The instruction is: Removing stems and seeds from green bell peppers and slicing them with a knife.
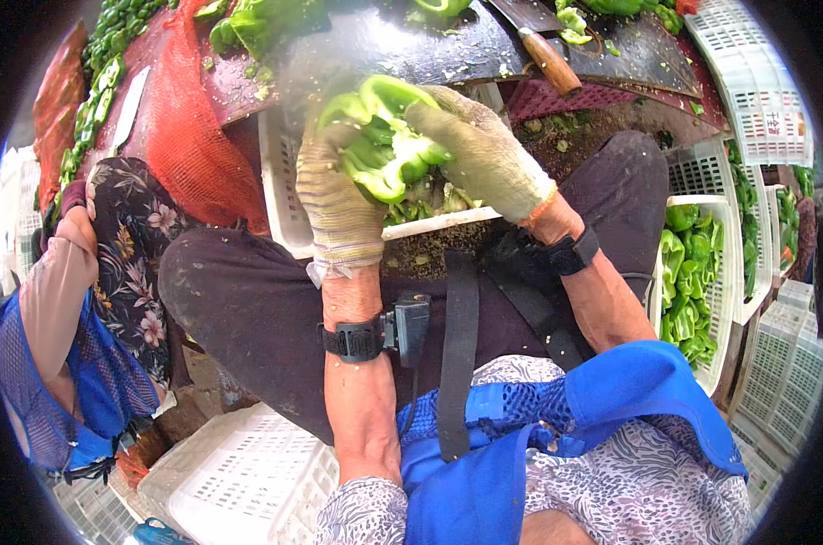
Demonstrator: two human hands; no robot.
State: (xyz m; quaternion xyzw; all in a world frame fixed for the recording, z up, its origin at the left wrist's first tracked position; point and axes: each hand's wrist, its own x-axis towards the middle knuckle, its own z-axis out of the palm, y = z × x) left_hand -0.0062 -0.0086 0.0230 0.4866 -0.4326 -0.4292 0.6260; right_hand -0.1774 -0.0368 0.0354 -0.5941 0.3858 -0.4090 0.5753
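Both my hands wear knitted work gloves and hold an opened green bell pepper (384,143) above a white plastic crate (285,184). At the pepper's left side is my left hand (340,197), its fingers partly hidden behind the flesh. My right hand (476,150) grips the pepper from the right, slightly blurred. Pale seeds and core show inside the pepper. Green scraps (418,204) lie in the crate below. On the dark board beyond, a cleaver with a wooden handle (551,63) rests with its handle over the near edge.
Red mesh sacking (186,143) hangs at the left, near a knife blade (131,109). A co-worker's arm (64,293) is at far left. A crate of green peppers (687,286) stands at right; an upturned white crate (248,477) is behind me.
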